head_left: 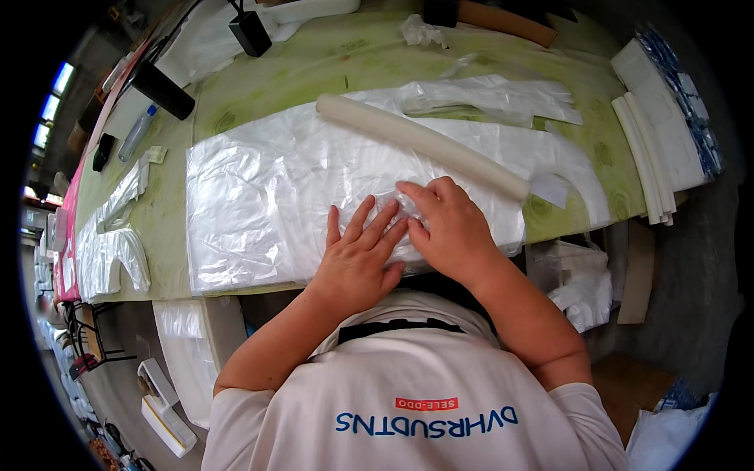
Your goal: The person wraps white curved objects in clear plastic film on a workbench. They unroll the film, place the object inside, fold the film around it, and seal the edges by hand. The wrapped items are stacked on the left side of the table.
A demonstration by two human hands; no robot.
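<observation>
A stack of clear, shiny plastic film (pixel 251 196) lies spread along the front of the table, its surface creased. My left hand (pixel 357 255) rests flat on it with fingers spread. Close beside it, my right hand (pixel 455 235) has its fingers curled down at the film, the index finger and thumb gathering a crinkled bit of it. What lies under the curled fingers is hidden. A long off-white roll (pixel 424 145) sits slantwise across the film, just beyond both hands.
The table has a green patterned cover (pixel 314 59). Folded plastic pieces (pixel 114 255) lie at the left, near a clear bottle (pixel 137 133) and a black cylinder (pixel 161 90). White rolls (pixel 644 157) and stacked packs (pixel 664 110) stand at the right edge. A black box (pixel 250 33) sits at the back.
</observation>
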